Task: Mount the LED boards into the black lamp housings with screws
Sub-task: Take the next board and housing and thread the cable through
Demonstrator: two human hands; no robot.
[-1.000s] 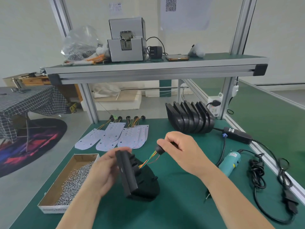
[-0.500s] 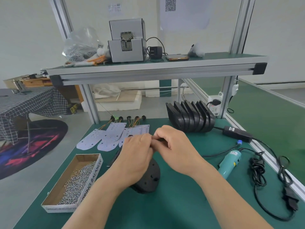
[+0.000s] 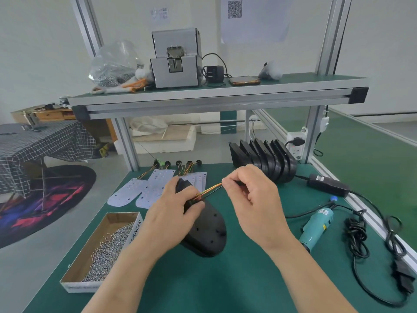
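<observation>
Green bench bearing black housing, aluminium shelf above, white walls

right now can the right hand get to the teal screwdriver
Probably yes: the teal screwdriver lies beside the right hand with nothing between, though that hand pinches the wires and must release them.

One left hand and one right hand. One black lamp housing lies flat, with one bundle of coloured wires. About six more stand in the row of housings; overlap hides the exact number. At least four white LED boards overlap. One box of screws, its contents uncountable. One teal electric screwdriver. One power adapter.
</observation>
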